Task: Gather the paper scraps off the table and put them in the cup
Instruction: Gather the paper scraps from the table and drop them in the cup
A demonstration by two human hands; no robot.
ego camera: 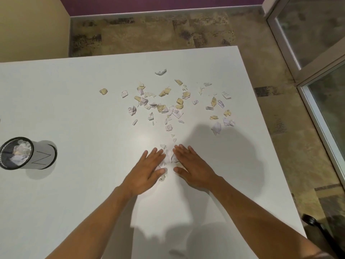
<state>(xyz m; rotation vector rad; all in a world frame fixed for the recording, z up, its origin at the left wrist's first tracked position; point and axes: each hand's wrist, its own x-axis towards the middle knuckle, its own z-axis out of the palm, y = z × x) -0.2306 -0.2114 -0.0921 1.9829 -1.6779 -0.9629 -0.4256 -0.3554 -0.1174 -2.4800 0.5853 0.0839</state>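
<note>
Left hand [149, 169]: flat on the bench [65, 101], fingers straight and spread wide, holding nothing; its inner edge pushes against a small heap of scraps.
Right hand [190, 167]: the same, flat and wide, palm down, touching the heap from the other side.
Gathered heap [169, 157]: white crumpled bits pressed between the two hands, near the middle of the bench, toward its near edge.
Loose scraps [168, 101]: many white and tan pieces scattered beyond the hands, toward the far right corner; the outermost lie near the right edge.
Cup [28, 153]: near the left edge, well apart from the heap, with some paper already inside.
Risk, spill: I judge that lifting the heap with flat hands lets light bits slip out between the palms, especially on the long carry to the cup.
Risk, edge: a broad sweep could push the outer scraps off the right edge to the floor.
Risk, cup: it looks light and may tip if a hand knocks it.
Hard to tell: how many scraps lie under the palms; whether the cup stands upright or leans, since the wide lens distorts it; how full it is.
Cut off: the bench's left and near edges run out of view.
</note>
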